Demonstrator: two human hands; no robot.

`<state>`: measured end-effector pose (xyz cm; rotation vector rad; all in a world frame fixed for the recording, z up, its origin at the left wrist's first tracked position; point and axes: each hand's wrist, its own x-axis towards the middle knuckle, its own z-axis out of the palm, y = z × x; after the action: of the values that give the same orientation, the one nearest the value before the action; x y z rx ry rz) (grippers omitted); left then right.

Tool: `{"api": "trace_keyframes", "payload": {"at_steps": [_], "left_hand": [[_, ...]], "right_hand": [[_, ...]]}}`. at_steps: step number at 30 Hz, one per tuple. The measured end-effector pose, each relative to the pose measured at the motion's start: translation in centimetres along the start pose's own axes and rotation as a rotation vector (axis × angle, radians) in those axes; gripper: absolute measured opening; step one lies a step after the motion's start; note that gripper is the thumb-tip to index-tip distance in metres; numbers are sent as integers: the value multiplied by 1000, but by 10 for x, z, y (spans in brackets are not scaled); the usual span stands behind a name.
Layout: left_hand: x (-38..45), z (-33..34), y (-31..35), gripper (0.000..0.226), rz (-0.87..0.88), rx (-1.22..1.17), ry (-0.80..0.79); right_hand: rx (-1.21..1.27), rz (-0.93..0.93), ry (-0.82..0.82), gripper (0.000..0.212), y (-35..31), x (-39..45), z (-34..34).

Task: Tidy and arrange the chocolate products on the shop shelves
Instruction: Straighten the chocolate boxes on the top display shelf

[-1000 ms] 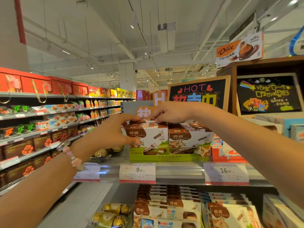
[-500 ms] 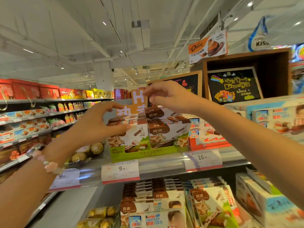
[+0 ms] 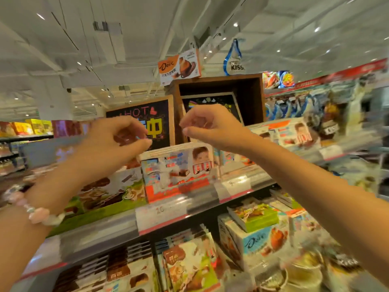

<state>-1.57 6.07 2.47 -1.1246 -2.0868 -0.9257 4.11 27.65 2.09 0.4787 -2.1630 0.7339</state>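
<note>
Both forearms are raised, the left hand (image 3: 117,138) and right hand (image 3: 207,126) with fingers curled loosely, holding nothing, above the white-and-red chocolate boxes (image 3: 179,171) standing on the upper shelf (image 3: 117,226).

Blurred white-and-red chocolate boxes (image 3: 179,171), seemingly upright, on the upper shelf (image 3: 117,228).

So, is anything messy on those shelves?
Yes, one thing. Down low on the right, a green-edged box lies flat and crooked on top of a blue box instead of standing in a row with others like it. The picture is blurry, so smaller mess can't be told.
</note>
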Motion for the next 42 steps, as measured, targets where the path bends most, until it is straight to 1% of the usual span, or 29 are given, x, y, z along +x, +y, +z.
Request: {"api": "trace_keyframes", "payload": {"at_steps": [4, 7, 12, 16, 19, 23, 25, 27, 31, 33, 36, 39, 42], "left_hand": [[27, 47, 25, 10, 66, 2, -54], [48, 87, 45, 12, 76, 16, -64], [79, 147, 76, 17, 89, 63, -102], [96, 186, 90, 18, 84, 148, -88], [106, 206, 93, 24, 63, 294, -120], [111, 222, 97, 32, -18, 378, -188], [111, 226, 100, 37, -46, 409, -186], [111, 227, 104, 36, -81, 446, -195], [110, 223, 115, 32, -114, 455, -236], [107, 221, 119, 30, -118, 446, -232], [103, 219, 123, 28, -99, 466, -212], [101, 215, 126, 23, -72, 465, -188], [101, 209, 128, 20, -31, 409, -112]], "right_hand": [[0, 60, -6, 9, 42, -14, -46], [-32, 91, -21, 6, 77, -21, -82], [-89, 160, -91, 12, 141, -30, -137], [-201, 145, -123, 8, 182, -34, -161], [-361, 111, -179, 14, 206, -32, -173], [-554, 111, -318, 32, 228, -31, -180], [-590, 104, -354, 41, 234, -31, -181], [-585, 86, -357, 45, 238, -30, -182], [-582, 62, -339, 46, 242, -26, -183], [-596, 38, -332, 48, 244, -26, -184], [-620, 30, -354, 52, 248, -30, -182], [-608, 2, -337, 48, 248, -34, -183], [-548, -15, -315, 46, 242, -38, -190]]}}
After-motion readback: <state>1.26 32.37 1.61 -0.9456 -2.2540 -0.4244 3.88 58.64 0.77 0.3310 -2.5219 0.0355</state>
